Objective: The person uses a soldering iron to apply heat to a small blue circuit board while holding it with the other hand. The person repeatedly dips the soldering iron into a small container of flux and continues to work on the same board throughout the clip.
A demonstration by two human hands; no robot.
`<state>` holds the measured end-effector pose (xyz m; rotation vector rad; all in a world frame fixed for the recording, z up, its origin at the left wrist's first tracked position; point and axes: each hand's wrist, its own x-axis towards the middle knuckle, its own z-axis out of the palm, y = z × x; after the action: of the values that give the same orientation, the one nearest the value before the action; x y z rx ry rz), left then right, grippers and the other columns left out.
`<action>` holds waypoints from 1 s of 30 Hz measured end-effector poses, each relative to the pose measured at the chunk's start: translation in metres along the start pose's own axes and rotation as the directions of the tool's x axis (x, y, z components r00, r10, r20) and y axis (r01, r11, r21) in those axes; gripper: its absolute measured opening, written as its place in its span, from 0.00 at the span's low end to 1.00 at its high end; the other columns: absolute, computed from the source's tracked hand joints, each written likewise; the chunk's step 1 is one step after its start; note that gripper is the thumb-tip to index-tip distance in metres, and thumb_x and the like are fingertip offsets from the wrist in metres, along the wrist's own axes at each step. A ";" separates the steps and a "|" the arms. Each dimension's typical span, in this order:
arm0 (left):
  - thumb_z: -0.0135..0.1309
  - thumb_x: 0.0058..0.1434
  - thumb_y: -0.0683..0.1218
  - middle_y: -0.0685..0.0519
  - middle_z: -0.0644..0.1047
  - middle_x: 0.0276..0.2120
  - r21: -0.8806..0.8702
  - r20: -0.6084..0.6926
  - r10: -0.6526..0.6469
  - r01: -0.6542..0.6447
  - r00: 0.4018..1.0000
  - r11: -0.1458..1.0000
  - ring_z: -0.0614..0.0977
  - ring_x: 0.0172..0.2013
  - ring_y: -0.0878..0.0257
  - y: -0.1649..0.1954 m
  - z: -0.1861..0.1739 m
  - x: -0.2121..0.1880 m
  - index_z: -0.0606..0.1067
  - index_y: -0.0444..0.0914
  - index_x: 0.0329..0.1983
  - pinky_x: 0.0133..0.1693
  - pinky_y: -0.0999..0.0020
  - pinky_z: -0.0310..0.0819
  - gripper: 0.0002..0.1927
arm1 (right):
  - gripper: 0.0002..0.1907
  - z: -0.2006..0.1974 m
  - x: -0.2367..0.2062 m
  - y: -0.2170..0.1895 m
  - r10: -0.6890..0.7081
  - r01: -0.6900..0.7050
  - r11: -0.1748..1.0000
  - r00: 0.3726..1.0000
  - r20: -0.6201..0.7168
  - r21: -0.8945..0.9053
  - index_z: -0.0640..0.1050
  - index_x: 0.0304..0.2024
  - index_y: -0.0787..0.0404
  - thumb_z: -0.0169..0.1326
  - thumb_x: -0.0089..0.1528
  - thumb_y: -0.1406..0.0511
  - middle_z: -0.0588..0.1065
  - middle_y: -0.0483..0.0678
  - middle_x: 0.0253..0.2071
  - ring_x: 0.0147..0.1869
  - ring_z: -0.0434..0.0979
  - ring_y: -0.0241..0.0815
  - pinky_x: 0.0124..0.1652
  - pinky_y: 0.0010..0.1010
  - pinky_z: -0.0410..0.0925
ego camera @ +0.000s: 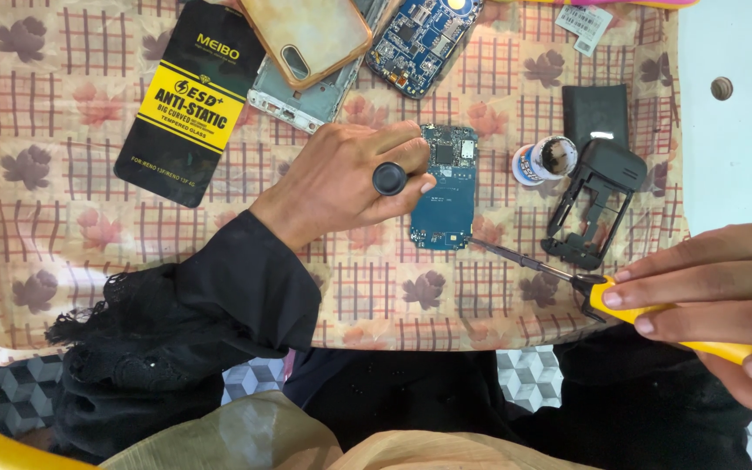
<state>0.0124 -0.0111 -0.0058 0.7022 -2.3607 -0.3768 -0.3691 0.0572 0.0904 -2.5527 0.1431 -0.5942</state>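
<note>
Right hand closed round a yellow-handled screwdriver, fingers wrapped on the handle, shaft slanting up-left; its tip touches or sits just at the lower right corner of the blue circuit board. Left hand, black ring on one finger, lies flat-ish on the cloth with fingertips pinning the board's left edge. It presses the board down rather than lifting it.

Risks, as I judge them: the tip is at the very edge of the board and the shaft is long and low, so a slip could skate across the chips or jab the left fingers close by. The board is held from one side only, so a push from the screwdriver could pivot it. The hold on the handle is far back, meaning less tip control.

Containers: a small round tub just right of the board, lid off, dark paste-like stuff inside; can't tell what. Beside it a black phone frame, hollow, nothing in it. An elbow or a sliding board could knock the tub.

Further up: black flat package with yellow label, clear orange-rimmed phone case over a silver frame, second blue board.
</note>
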 end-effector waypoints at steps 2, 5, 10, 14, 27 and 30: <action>0.55 0.73 0.54 0.53 0.73 0.32 -0.002 -0.009 0.007 -0.007 1.000 1.000 0.81 0.27 0.57 0.000 0.000 0.000 0.70 0.39 0.36 0.32 0.58 0.75 0.16 | 0.18 -0.002 -0.003 0.000 0.109 -0.108 0.993 0.994 0.024 -0.036 0.74 0.41 0.55 0.63 0.49 0.68 0.81 0.50 0.45 0.50 0.86 0.54 0.45 0.42 0.81; 0.56 0.72 0.54 0.53 0.73 0.33 0.000 -0.017 0.017 -0.017 1.000 1.000 0.81 0.27 0.57 0.001 0.000 0.000 0.70 0.39 0.36 0.32 0.58 0.75 0.16 | 0.18 -0.002 -0.005 -0.001 0.142 -0.141 0.989 0.989 0.030 -0.035 0.75 0.41 0.56 0.62 0.49 0.68 0.81 0.52 0.45 0.50 0.86 0.55 0.45 0.43 0.81; 0.56 0.72 0.54 0.53 0.74 0.34 0.000 -0.028 0.027 -0.027 0.999 1.000 0.81 0.28 0.57 0.001 -0.001 0.000 0.70 0.39 0.36 0.31 0.58 0.74 0.16 | 0.15 0.002 0.000 -0.002 0.079 -0.079 0.995 0.997 0.002 -0.066 0.73 0.39 0.56 0.63 0.51 0.67 0.80 0.48 0.42 0.48 0.86 0.54 0.45 0.43 0.81; 0.55 0.72 0.54 0.53 0.74 0.34 0.014 -0.018 0.022 -0.022 1.000 1.000 0.82 0.28 0.58 0.001 0.000 0.000 0.70 0.39 0.35 0.31 0.58 0.74 0.16 | 0.14 0.002 0.004 0.000 0.062 -0.061 0.997 0.998 0.004 -0.055 0.74 0.37 0.56 0.62 0.50 0.68 0.81 0.48 0.39 0.47 0.86 0.54 0.44 0.44 0.82; 0.55 0.72 0.53 0.54 0.73 0.32 -0.013 -0.018 0.010 -0.010 1.000 1.000 0.81 0.27 0.58 0.002 -0.001 0.001 0.69 0.40 0.34 0.30 0.58 0.74 0.16 | 0.12 0.006 -0.002 0.003 -0.008 0.007 1.000 1.000 -0.026 -0.030 0.73 0.35 0.56 0.62 0.52 0.68 0.80 0.45 0.38 0.47 0.86 0.53 0.45 0.43 0.83; 0.56 0.72 0.53 0.54 0.72 0.32 -0.009 -0.022 0.018 -0.019 1.000 1.000 0.81 0.27 0.58 0.002 -0.001 0.001 0.69 0.39 0.34 0.31 0.58 0.74 0.16 | 0.11 0.009 -0.002 -0.001 0.044 -0.047 0.998 0.997 -0.071 -0.044 0.74 0.36 0.56 0.61 0.53 0.70 0.80 0.46 0.39 0.47 0.86 0.52 0.44 0.42 0.83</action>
<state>0.0120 -0.0099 -0.0035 0.6763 -2.3418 -0.3703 -0.3674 0.0624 0.0834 -2.5664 0.2412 -0.6698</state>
